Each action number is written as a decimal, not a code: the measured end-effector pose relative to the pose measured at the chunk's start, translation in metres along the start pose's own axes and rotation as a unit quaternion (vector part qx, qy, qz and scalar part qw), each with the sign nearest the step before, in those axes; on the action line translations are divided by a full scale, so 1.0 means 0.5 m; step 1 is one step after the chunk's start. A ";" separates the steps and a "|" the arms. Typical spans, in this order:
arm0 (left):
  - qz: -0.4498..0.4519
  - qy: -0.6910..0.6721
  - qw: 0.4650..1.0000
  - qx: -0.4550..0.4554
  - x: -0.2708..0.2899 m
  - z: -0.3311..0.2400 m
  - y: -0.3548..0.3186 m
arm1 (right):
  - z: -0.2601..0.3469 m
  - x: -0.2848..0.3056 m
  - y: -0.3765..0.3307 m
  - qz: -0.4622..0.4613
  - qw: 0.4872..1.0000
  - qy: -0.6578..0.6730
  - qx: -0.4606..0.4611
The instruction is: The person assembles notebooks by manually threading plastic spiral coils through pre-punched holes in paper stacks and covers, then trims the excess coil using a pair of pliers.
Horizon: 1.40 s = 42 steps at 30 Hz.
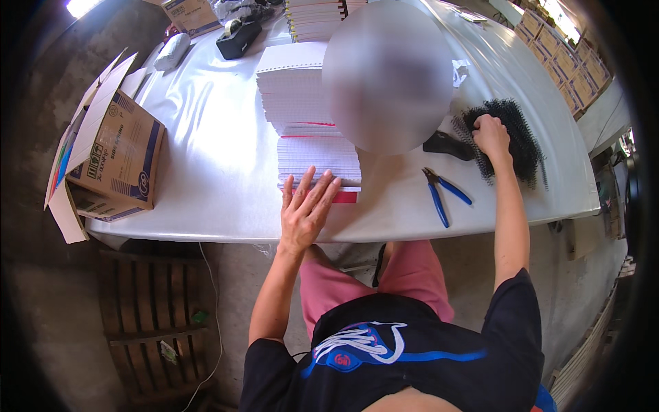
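Observation:
My left hand lies with its fingers spread on the near end of a stack of ruled paper; a red sheet sticks out under that end. My right hand is closed, its fingers curled into a pile of black binding coils. The fingertips are partly hidden, so how many coils they grip is unclear. Between my hands, blue-handled cutting pliers rest on the table with handles spread. A black tool-like object sits beside the coils, partly covered by a round blur.
A taller stack of punched paper stands behind the ruled stack. An open cardboard box sits at the left edge of the white table. Farther back are a tape dispenser and bound notebooks. Cartons are piled at far right.

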<state>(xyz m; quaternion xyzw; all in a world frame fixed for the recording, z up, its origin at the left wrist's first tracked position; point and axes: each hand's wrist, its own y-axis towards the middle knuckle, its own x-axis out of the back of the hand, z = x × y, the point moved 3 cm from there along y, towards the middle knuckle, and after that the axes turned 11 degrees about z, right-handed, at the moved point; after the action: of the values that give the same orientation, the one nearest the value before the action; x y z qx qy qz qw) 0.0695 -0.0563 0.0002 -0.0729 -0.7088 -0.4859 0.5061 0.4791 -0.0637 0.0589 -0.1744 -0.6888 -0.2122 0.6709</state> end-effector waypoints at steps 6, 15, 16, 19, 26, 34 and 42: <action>0.012 -0.035 0.999 -0.011 -0.001 0.007 -0.006 | -0.014 0.031 0.022 0.005 0.999 0.038 0.018; -0.004 0.045 0.998 -0.037 0.007 0.008 -0.017 | 0.005 0.019 -0.034 -0.026 0.988 0.096 0.115; -0.014 0.083 0.996 -0.040 0.007 0.007 -0.008 | -0.001 -0.008 -0.030 0.016 0.989 0.088 0.117; -0.072 -0.124 0.981 0.130 0.045 0.047 0.006 | -0.013 -0.056 -0.035 0.054 0.992 0.084 0.076; 0.209 -0.508 0.817 0.178 -0.032 0.165 0.038 | 0.000 -0.069 -0.041 0.013 0.988 0.157 0.005; 0.159 -0.443 0.848 0.243 -0.048 0.074 0.040 | -0.010 -0.057 -0.038 -0.018 0.960 0.279 -0.014; 0.037 -0.296 0.938 0.175 0.016 0.034 0.059 | -0.074 -0.045 -0.039 -0.070 0.953 0.285 0.069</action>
<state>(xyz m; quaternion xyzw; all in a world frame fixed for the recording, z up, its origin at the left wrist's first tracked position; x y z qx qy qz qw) 0.0723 -0.0312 0.0241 -0.1495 -0.8971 -0.2921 0.2960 0.5014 -0.0989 0.0356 -0.0112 -0.4925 -0.2512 0.8332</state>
